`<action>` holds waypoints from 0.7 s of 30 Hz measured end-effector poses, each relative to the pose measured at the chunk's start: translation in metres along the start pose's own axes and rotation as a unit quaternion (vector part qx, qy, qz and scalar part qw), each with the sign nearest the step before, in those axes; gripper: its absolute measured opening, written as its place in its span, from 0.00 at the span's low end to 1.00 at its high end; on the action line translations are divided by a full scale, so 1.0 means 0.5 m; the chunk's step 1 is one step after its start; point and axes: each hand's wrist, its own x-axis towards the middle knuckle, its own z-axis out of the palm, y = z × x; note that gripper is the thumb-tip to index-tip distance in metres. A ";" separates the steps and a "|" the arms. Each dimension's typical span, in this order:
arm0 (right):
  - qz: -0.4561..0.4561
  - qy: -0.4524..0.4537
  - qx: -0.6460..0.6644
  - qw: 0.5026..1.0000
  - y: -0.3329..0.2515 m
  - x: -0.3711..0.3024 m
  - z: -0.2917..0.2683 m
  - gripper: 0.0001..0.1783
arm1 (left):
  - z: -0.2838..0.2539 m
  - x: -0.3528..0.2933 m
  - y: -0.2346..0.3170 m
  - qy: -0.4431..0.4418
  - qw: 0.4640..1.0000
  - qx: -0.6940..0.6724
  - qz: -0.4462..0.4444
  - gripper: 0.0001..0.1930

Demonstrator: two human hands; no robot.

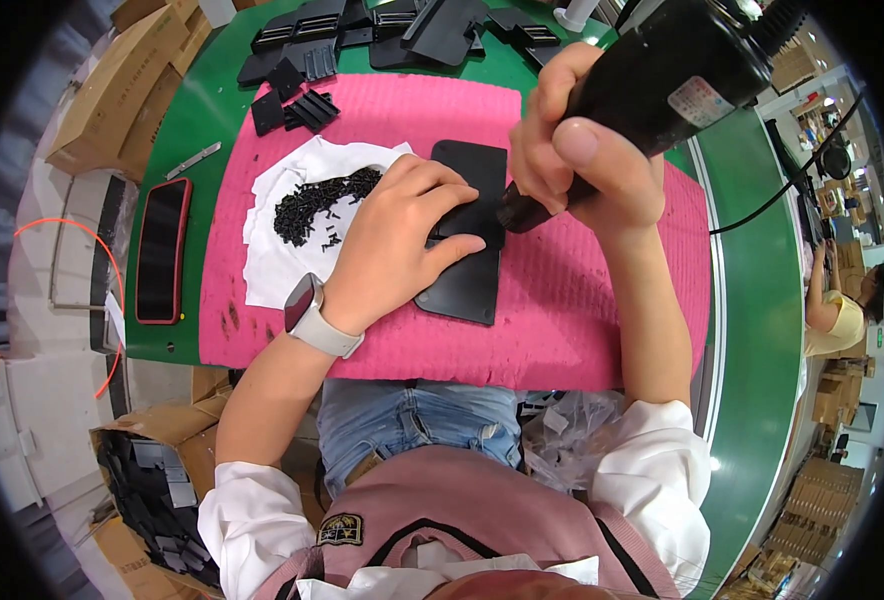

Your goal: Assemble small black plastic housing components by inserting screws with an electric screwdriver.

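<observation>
Power tool: one, in right hand; phone: one.

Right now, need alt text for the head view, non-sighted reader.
A person's right hand holds a black power tool, its tip near a flat black part under the left hand on a pink mat. Small black screws lie on white cloth at left.

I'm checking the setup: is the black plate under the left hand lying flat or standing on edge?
Lying flat: the black plate shows its broad face on the pink mat, left hand resting on it.
</observation>
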 end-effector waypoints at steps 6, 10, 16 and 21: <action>-0.043 0.014 -0.059 0.997 0.004 -0.014 0.000 0.15 | 0.005 0.009 0.005 -0.003 1.000 0.000 0.005 0.18; -0.006 0.040 -0.070 0.997 -0.012 -0.014 0.021 0.16 | -0.003 0.005 0.003 0.007 1.000 0.017 0.014 0.18; 0.105 0.091 0.097 0.986 -0.039 -0.035 -0.074 0.23 | -0.005 -0.032 -0.033 0.034 0.997 0.012 0.066 0.24; 0.209 0.140 -0.302 0.920 0.036 -0.112 -0.221 0.26 | -0.004 -0.041 -0.012 0.095 0.979 0.090 0.157 0.21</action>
